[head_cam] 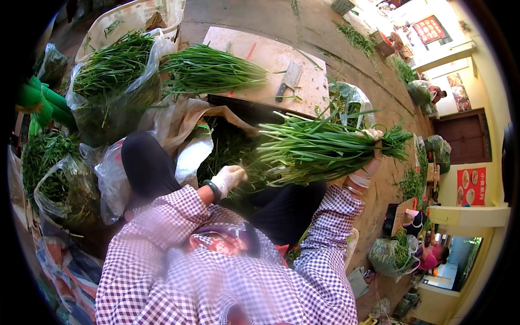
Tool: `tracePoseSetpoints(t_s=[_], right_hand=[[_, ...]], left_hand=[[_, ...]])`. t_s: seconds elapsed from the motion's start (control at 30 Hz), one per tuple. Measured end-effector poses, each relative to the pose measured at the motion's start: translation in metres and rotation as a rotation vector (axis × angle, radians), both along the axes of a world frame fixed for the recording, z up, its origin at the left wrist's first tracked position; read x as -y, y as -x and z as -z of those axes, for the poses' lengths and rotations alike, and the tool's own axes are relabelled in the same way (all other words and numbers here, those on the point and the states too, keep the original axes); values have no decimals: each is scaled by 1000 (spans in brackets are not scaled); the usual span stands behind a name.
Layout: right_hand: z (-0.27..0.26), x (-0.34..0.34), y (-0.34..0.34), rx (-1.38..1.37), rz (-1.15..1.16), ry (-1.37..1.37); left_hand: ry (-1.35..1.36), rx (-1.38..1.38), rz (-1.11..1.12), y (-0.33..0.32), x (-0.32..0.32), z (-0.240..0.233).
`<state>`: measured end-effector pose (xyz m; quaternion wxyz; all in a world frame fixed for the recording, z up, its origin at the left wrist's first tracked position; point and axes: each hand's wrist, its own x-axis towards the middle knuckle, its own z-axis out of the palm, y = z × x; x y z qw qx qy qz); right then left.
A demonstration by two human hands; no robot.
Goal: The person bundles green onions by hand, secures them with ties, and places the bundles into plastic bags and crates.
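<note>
My right hand [367,162], in a light glove, grips a thick bunch of garlic chives [313,150] near its leaf tips. The pale stem ends point left over an open sack. My left hand [229,180], in a white glove below a dark bangle, is beside the sack's mouth with its fingers curled. Thin strands show near its fingertips; whether it pinches any is unclear. Loose, withered greens [227,150] lie in the sack. Beyond it, another chive bunch [219,69] and a cleaver [289,81] rest on a pale board [308,61].
Plastic bags of greens stand at left [113,81], [61,183] and behind the held bunch [351,101]. A white plastic crate [130,16] is at the upper left. My knees flank the sack. Farther right, people sit by bags and piles of greens [412,183] along a yellow wall.
</note>
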<state>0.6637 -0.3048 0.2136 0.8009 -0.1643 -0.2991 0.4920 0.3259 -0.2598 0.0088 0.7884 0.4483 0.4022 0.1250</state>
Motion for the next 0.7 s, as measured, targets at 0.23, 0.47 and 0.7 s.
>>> tracePoseSetpoints(t_s=[0.23,0.47,0.7], right_hand=[[8,5,2,72,146,209],[24,-5,17,86,235,327],[4,4,8,93,151,176]], left_hand=[[-354,284,-330,-19,6,-67],[-1104,194,-403,-43,-6,-73],[-1127,101,178,6,-12,-58]])
